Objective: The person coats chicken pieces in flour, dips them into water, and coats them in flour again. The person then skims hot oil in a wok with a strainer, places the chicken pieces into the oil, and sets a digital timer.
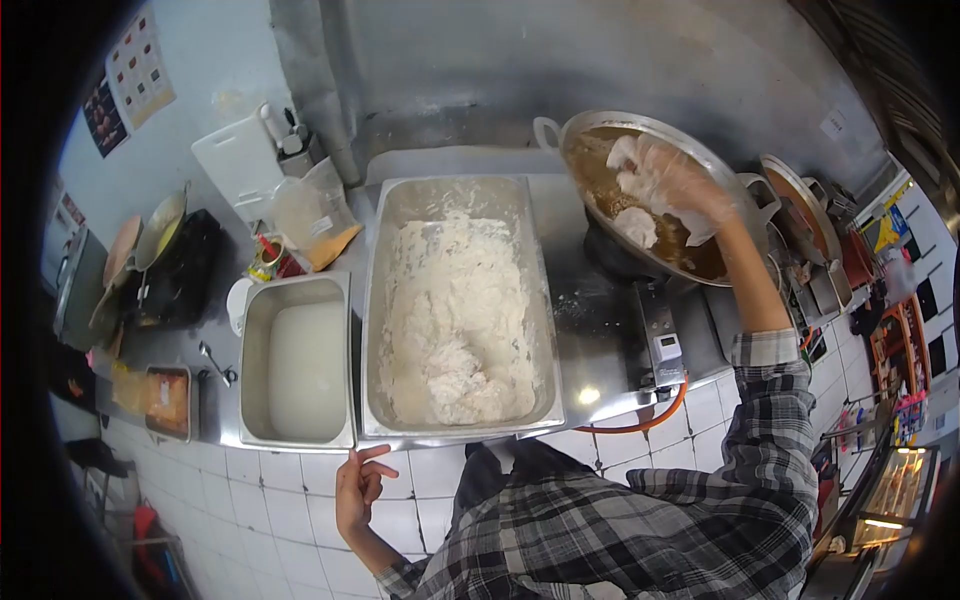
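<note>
My right hand [690,190], in a clear plastic glove, reaches over a large pan of oil [597,128] at the upper right. Motion smears its fingers. A white flour-coated piece of food [624,157] is at its fingertips; whether it is gripped cannot be made out. Another coated piece [636,228] lies in the bubbling oil below. My left hand [362,490] is bare and holds nothing, its fingers apart, just below the counter's front edge. Nearest to it are a metal tray of flour [460,290], with a clumped coated mass [465,385], and a smaller pan of whitish liquid [308,365].
A burner control box [662,340] with an orange hose [650,418] sits below the oil pan. Another pan [800,205] stands at the right. Leftward are plastic bags [308,215], a metal spoon [215,362] and a small food tray [168,400].
</note>
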`<state>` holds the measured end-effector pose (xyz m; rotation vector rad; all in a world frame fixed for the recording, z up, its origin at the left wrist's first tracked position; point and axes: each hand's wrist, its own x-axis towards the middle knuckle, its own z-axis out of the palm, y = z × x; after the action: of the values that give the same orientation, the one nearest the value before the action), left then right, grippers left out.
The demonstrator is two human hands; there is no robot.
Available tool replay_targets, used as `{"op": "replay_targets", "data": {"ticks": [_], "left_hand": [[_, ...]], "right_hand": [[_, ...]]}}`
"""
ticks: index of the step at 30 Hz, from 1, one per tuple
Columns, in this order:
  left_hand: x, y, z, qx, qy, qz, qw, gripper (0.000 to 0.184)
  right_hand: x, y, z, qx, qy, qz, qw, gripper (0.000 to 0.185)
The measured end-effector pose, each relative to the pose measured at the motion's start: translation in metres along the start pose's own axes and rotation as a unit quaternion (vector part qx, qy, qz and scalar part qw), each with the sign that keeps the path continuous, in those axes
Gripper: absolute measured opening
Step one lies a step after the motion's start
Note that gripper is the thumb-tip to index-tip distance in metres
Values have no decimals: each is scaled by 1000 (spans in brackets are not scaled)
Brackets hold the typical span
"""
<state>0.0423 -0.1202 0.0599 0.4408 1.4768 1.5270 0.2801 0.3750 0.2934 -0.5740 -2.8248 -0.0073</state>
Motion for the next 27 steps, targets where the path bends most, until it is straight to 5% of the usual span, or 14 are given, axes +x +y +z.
{"op": "replay_targets", "data": {"ticks": [4,5,6,7,8,11,14,18,21,24,27], "left_hand": [[-8,-1,-2,-10,34,0,999,55],[-11,-1,-3,-10,36,-1,999,55],[-13,-1,-4,-10,39,-2,999,54],[-16,-2,-6,-12,41,-1,999,54],[-20,-5,-10,-1,46,-1,999,54],[-34,-7,-16,4,72,8,997,54],[-52,-12,-21,-3,106,10,994,53],[-68,-21,-29,-30,140,5,990,53],[-77,-24,-32,-36,155,-4,987,53],[-71,-23,-36,-35,151,6,988,53],[-63,-18,-40,-31,141,7,989,53]], "right_hand": [[27,-76,7,140,-30,-16,990,18],[33,-103,19,246,-113,58,961,21],[44,-83,81,229,-70,-97,966,24],[48,-105,106,272,-146,-73,948,28],[58,-92,179,284,-154,-175,930,29],[58,-96,346,63,-243,-257,933,20],[54,-103,417,20,-266,-348,899,14],[58,-133,403,-129,-280,-369,877,14],[68,-114,385,-18,-264,-299,917,22],[84,-89,361,319,-224,-149,909,33],[88,-79,326,197,-95,-257,942,27]]}}
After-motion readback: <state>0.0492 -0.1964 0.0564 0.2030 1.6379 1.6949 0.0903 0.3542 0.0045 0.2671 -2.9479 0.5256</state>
